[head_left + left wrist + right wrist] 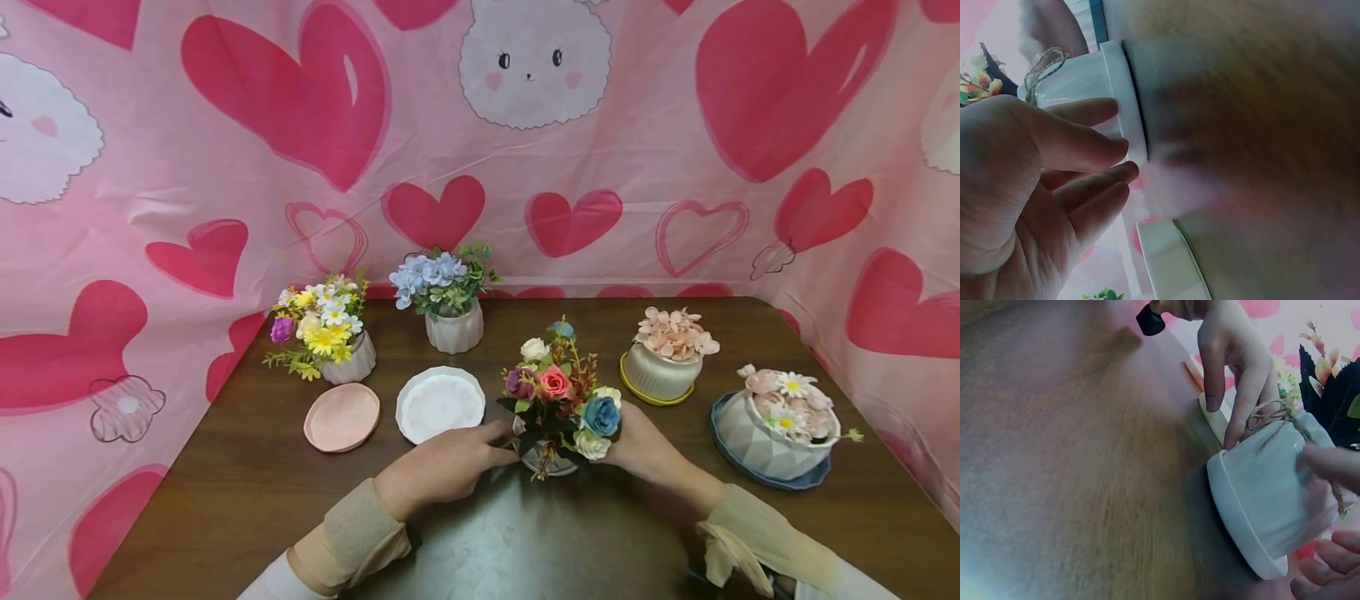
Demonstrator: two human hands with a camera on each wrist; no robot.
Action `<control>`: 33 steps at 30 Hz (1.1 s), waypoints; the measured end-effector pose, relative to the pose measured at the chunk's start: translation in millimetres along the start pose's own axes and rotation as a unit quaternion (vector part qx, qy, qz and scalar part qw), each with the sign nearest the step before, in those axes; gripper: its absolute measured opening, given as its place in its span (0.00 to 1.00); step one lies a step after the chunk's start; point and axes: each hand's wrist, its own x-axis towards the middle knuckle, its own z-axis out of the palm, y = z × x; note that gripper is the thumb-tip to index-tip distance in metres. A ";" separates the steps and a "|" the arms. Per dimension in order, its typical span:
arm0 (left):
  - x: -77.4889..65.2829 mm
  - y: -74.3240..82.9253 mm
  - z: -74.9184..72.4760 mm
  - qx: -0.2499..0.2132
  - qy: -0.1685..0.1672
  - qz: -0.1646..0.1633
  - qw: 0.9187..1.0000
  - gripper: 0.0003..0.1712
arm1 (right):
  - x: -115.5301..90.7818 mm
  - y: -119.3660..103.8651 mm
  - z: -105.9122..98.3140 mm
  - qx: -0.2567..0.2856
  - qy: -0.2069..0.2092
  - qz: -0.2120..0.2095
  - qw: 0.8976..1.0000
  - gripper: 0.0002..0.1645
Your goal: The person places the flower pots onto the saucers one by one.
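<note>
A white pot with a twine bow stands in a white saucer. Artificial roses in red, blue, white and purple fill it. My left hand is at the pot's left side; its fingers extend loosely beside the pot and the saucer's rim. On the opposite side is my right hand, its thumb in front of the pot's wall in the right wrist view and its other fingers loosely bent. Flowers hide part of the right hand in the head view.
A white saucer and a pink saucer lie at left. Behind them stand pots of yellow-white flowers and blue flowers. At right, a peach-flowered pot sits on a yellow saucer, and a faceted pot on a blue saucer.
</note>
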 end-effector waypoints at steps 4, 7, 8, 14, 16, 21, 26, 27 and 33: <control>-0.1 0.3 0.6 0.004 0.002 0.002 1.000 0.26 | -4.5 4.4 -2.5 0.008 -0.001 0.015 1.000 0.39; 0.1 0.3 1.6 0.005 0.004 0.002 1.000 0.26 | -7.2 7.7 -3.3 0.055 -0.019 0.017 0.998 0.40; 0.2 0.3 1.9 0.006 0.004 0.002 1.000 0.26 | -8.2 8.7 -3.3 0.074 -0.026 0.017 0.997 0.40; 1.1 0.3 2.8 0.007 0.009 0.004 1.000 0.27 | -14.6 10.3 -4.8 0.103 -0.039 0.022 0.994 0.39; 1.1 0.3 2.7 0.005 0.011 0.004 1.000 0.27 | -16.2 9.7 -5.2 0.098 -0.044 0.023 0.994 0.38; 0.7 0.3 2.9 0.002 0.013 0.003 1.000 0.26 | -18.4 8.2 -4.1 0.093 -0.054 0.016 0.994 0.34; 0.2 1.0 2.7 0.005 0.014 0.000 1.000 0.26 | -19.7 8.6 -2.0 0.081 -0.053 0.018 0.995 0.33; 0.0 1.1 2.5 0.006 0.015 -0.001 1.000 0.26 | -20.1 8.7 -2.0 0.077 -0.053 0.017 0.996 0.33; -0.6 1.4 1.4 0.006 0.013 -0.002 1.000 0.26 | -24.1 9.2 -1.5 -0.014 -0.027 -0.001 1.000 0.23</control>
